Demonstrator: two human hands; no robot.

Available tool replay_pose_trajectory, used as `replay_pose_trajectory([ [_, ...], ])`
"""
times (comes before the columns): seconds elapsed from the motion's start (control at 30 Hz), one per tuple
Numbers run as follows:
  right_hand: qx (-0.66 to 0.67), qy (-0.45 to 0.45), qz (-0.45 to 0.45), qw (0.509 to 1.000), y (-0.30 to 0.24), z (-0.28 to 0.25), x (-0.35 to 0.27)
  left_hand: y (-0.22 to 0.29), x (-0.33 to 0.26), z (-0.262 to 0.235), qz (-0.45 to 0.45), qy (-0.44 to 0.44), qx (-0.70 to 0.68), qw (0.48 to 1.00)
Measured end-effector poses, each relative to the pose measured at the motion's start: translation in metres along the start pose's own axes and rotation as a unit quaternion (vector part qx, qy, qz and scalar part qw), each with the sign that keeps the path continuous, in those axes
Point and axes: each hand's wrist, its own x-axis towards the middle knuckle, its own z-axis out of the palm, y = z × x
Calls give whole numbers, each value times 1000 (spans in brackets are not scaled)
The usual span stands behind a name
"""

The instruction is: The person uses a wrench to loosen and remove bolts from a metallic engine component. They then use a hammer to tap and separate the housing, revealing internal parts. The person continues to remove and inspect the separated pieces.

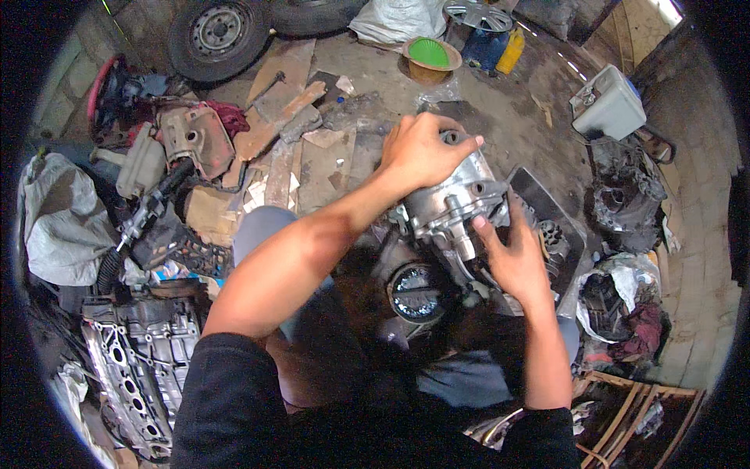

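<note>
Both of my hands hold up a silver cylindrical metal engine part (453,199) with round ports and a short stub. My left hand (422,148) wraps over its far upper end, thumb stretched to the right. At its near right side, my right hand (516,262) grips with the thumb beside the stub. Below it, between my legs, sits a dark machine part with a round ringed face (416,293). A dark flat tray (547,195) lies to the right of my right hand, with a finned round metal part (553,237) on it.
An engine cylinder head (137,375) lies at the near left. Tires (219,35) stand at the far left. A green-topped bowl (430,59) and a white container (609,102) sit farther off. Greasy parts (625,191) and an open sack (617,293) line the right.
</note>
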Motion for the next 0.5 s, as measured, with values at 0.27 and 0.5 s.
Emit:
replay_pose_trajectory([
  [0.27,171,-50,-11,984,47,41,-19,23,-9,3,-29,6,31,999],
  [0.5,184,-40,7,982,45,38,-20,9,4,1,32,-68,12,997],
])
